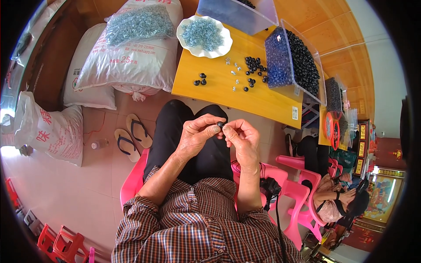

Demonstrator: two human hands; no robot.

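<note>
My left hand [197, 136] and my right hand [240, 139] meet above my lap, fingertips pinched together on one small black bead [220, 125]. Both hands grip it from either side. On the yellow wooden table [263, 103] ahead lie loose black beads [253, 65], three more black beads [200, 79] to the left, and a few small silvery metal pieces [232, 65]. A white scalloped dish [204, 50] holds a heap of silvery pieces [202, 31].
A clear plastic bin [294, 61] full of black beads stands at the table's right; another bin [237, 15] sits behind. White sacks [127, 57] topped by a bag of metal pieces lie left, sandals [131, 136] on the floor. Pink chairs [298, 184] and another person [342, 197] are at right.
</note>
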